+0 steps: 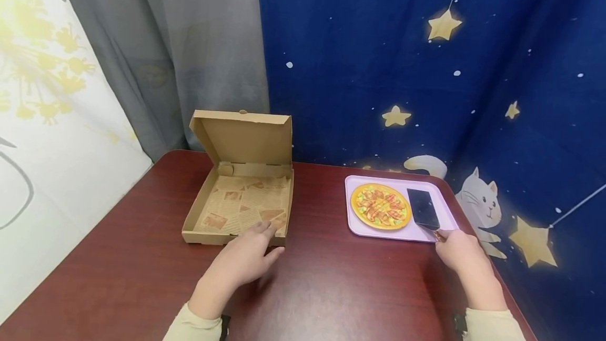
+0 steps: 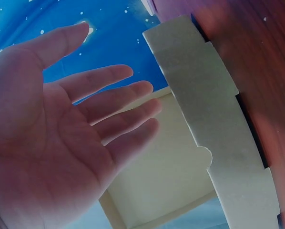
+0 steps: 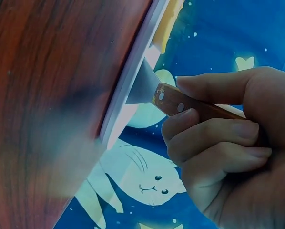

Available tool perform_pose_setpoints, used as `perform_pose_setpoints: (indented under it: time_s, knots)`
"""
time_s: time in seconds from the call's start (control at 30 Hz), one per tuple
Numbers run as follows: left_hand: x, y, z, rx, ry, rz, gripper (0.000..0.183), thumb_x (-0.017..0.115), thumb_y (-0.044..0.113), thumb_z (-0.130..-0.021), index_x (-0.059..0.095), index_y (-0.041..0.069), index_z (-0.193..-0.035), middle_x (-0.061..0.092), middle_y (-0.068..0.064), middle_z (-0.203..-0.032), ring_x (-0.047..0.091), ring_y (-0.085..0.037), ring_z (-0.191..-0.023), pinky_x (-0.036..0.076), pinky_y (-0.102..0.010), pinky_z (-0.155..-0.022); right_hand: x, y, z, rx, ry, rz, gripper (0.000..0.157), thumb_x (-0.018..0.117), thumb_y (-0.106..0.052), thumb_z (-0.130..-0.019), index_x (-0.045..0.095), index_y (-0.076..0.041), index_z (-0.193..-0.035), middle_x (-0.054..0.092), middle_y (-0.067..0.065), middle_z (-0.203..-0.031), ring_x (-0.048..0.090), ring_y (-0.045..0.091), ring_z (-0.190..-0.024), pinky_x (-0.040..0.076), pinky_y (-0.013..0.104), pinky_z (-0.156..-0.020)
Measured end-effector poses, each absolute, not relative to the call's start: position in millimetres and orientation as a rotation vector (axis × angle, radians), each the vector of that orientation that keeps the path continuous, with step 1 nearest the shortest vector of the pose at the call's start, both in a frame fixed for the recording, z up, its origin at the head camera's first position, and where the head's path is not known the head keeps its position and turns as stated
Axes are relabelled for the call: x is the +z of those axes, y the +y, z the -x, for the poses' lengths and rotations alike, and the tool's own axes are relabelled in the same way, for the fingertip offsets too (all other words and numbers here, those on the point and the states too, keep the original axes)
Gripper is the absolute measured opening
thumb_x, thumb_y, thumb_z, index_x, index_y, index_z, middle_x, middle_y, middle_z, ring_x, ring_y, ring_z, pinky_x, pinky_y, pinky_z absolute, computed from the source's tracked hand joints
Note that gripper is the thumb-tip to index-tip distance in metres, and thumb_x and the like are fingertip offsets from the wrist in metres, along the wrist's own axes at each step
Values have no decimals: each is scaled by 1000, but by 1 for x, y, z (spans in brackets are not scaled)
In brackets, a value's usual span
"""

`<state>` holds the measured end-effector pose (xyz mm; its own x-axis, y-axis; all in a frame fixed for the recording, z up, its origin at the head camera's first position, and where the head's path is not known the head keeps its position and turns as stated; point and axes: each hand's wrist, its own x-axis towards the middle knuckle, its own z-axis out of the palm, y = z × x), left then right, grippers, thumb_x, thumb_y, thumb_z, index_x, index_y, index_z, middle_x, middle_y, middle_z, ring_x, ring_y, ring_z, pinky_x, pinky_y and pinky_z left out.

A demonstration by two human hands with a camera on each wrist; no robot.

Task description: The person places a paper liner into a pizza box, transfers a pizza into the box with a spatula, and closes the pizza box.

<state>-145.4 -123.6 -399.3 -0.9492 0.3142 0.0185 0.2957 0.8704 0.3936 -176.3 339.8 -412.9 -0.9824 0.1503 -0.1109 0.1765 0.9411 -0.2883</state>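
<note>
- Two pale sleeves (image 1: 196, 326) lie nearest the head camera, at the bottom edge.
- The left hand (image 1: 246, 257) is spread and empty, above the near right part of an open cardboard box (image 1: 208, 237) on the bench (image 1: 341, 288); whether it touches the box I cannot tell.
- The left wrist view shows what the head view hides: the bare palm, fingers straight, thumb apart, and a rounded notch in the box's front wall.
- Only the head view shows the printed paper (image 1: 248, 199) lining the box.
- The right hand (image 1: 464, 250) is closed round the handle of a spatula (image 1: 423, 208); the right wrist view reveals curled fingers and pale rivets in the wood.
- From that hand, the spatula's blade reaches over the lilac tray (image 1: 442, 207), just beside the pizza (image 1: 381, 206), which lies on the tray's left part.
</note>
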Motion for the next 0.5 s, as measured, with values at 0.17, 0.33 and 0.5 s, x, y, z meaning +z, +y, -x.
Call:
perform_pose_setpoints:
  time_s: [0.17,0.33,0.5]
  knots:
    - [-397,-126,149,599,3025,-471,57,69,34,-103,60,-1,-147,57,-25,-155,52,-41,-149,46,-59,-119,-411,338,179,-497,2969,-278,53,59,-17,-100,55,11,-144,57,46,-134,63,59,-109,53,72,-98]
    - [-397,-130,150,610,3026,-449,56,70,33,-103,61,-2,-146,57,-26,-155,51,-41,-150,46,-59,-120,-410,336,180,-525,2954,-282,54,58,-16,-99,54,12,-145,59,45,-131,65,52,-99,57,64,-88]
    - [-396,-131,151,618,3022,-453,56,70,32,-103,61,-3,-146,57,-26,-155,51,-42,-150,44,-59,-121,-410,336,181,-523,2929,-278,55,57,-18,-101,52,11,-147,55,46,-137,62,59,-112,51,74,-100]
